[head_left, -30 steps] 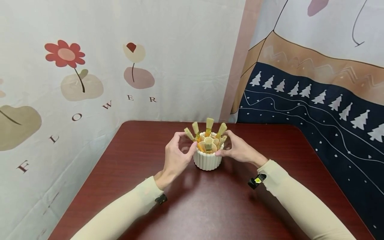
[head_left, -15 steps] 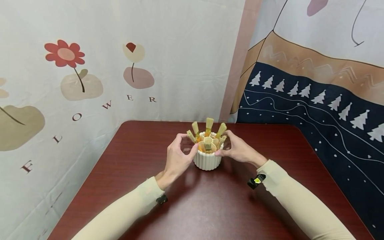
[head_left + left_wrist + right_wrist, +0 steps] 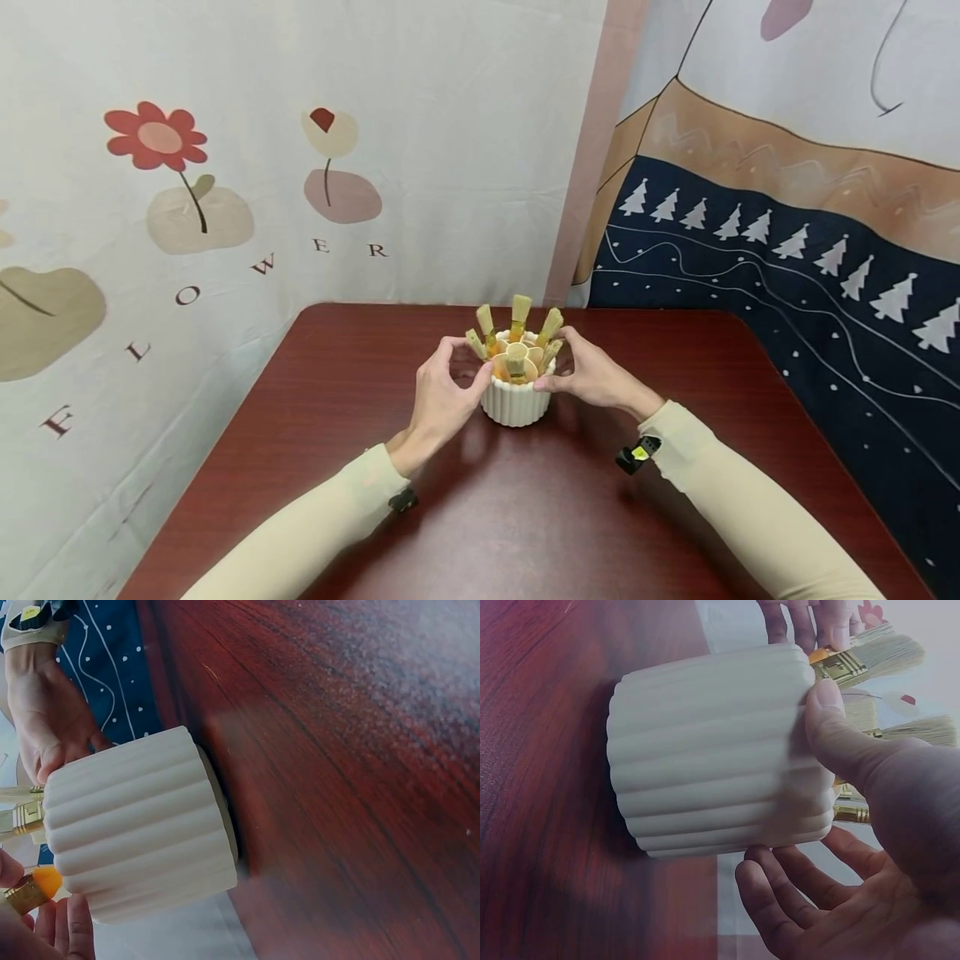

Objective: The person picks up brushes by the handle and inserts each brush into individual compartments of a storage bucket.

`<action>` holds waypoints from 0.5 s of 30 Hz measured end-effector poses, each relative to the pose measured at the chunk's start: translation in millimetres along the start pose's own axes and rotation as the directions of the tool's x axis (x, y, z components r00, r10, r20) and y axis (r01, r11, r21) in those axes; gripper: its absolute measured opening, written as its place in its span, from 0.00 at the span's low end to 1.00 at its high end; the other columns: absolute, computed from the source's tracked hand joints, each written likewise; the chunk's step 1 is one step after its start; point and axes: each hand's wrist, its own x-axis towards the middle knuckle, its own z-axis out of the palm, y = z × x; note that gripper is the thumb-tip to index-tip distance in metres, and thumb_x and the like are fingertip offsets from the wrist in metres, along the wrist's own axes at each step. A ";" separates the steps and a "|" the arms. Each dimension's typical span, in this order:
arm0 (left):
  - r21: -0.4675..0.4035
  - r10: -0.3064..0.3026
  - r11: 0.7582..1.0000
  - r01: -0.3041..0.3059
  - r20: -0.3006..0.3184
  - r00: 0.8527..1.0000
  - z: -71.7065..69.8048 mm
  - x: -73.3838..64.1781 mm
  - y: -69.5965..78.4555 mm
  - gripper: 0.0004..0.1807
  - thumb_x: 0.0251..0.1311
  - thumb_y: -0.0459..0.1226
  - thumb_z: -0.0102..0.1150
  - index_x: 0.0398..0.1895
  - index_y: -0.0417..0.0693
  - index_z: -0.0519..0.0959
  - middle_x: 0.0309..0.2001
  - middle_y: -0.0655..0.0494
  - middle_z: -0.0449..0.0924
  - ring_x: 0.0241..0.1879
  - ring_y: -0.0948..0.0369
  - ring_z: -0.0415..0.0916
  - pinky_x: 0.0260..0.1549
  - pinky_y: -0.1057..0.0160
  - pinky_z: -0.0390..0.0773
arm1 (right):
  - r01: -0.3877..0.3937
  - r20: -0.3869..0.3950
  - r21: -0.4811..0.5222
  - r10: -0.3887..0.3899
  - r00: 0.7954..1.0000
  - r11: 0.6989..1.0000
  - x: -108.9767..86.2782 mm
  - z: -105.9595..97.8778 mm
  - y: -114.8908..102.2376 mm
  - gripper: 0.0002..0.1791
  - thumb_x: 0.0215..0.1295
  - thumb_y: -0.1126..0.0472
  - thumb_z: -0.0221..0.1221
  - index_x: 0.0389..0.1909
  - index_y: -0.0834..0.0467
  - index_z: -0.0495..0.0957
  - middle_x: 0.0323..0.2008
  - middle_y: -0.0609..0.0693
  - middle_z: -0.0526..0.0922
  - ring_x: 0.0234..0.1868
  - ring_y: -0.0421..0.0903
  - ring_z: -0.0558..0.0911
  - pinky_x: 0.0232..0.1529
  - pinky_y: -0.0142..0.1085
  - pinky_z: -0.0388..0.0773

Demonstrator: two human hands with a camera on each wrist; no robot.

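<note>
A white ribbed brush holder (image 3: 516,406) stands upright on the table, its top split into petal-shaped compartments round a central ring. Several flat paintbrushes (image 3: 521,310) with orange handles and gold ferrules stand in it, bristles up. My left hand (image 3: 442,400) is at the left rim, thumb and fingers about the leftmost paintbrush (image 3: 31,892); the exact contact is partly hidden. On the right side, my right hand (image 3: 600,375) grips the holder, with the thumb (image 3: 829,712) on its rim and the fingers (image 3: 780,889) round the far side.
The dark red wooden table (image 3: 517,517) extends round the holder on all sides. Behind it hangs a pale curtain (image 3: 465,150) with printed flowers and letters. A navy cloth (image 3: 697,275) with white trees hangs at the right.
The leftmost paintbrush has shifted right and in toward the holder, along with my left hand, mostly in the first half second. My right hand and the holder have stayed nearly still.
</note>
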 end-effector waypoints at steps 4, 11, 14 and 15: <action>0.016 -0.014 1.000 0.014 0.011 1.000 -0.4 -0.7 -1.2 0.18 0.71 0.31 0.78 0.59 0.41 0.82 0.46 0.45 0.95 0.43 0.54 0.95 0.44 0.64 0.94 | 0.008 -0.003 -0.008 -0.008 1.000 1.000 0.1 1.9 1.3 0.46 0.72 0.56 0.83 0.78 0.67 0.66 0.65 0.68 0.85 0.57 0.56 0.92 0.58 0.48 0.93; 0.028 -0.020 0.999 0.019 0.022 1.000 0.2 -1.0 -2.3 0.18 0.72 0.32 0.78 0.59 0.41 0.82 0.47 0.46 0.95 0.44 0.54 0.95 0.44 0.63 0.94 | -0.003 0.004 -0.019 0.003 1.000 1.000 0.0 1.3 -0.3 0.47 0.71 0.55 0.83 0.80 0.66 0.66 0.68 0.66 0.84 0.59 0.56 0.92 0.60 0.48 0.93; 0.027 -0.014 1.000 0.014 0.020 1.000 0.4 -0.7 -2.8 0.17 0.72 0.32 0.78 0.59 0.41 0.83 0.46 0.45 0.95 0.43 0.53 0.95 0.44 0.60 0.95 | 0.000 0.006 -0.018 0.000 1.000 1.000 -0.2 0.4 -1.3 0.47 0.71 0.55 0.83 0.80 0.65 0.65 0.69 0.66 0.83 0.60 0.56 0.91 0.60 0.48 0.93; 0.027 -0.015 1.000 0.014 0.020 1.000 0.5 -0.6 -3.0 0.17 0.72 0.32 0.78 0.59 0.41 0.83 0.46 0.46 0.95 0.43 0.53 0.95 0.44 0.59 0.95 | -0.001 0.006 -0.019 0.001 1.000 1.000 -0.3 -0.1 -1.4 0.47 0.71 0.55 0.83 0.80 0.65 0.65 0.69 0.65 0.83 0.60 0.55 0.91 0.60 0.48 0.93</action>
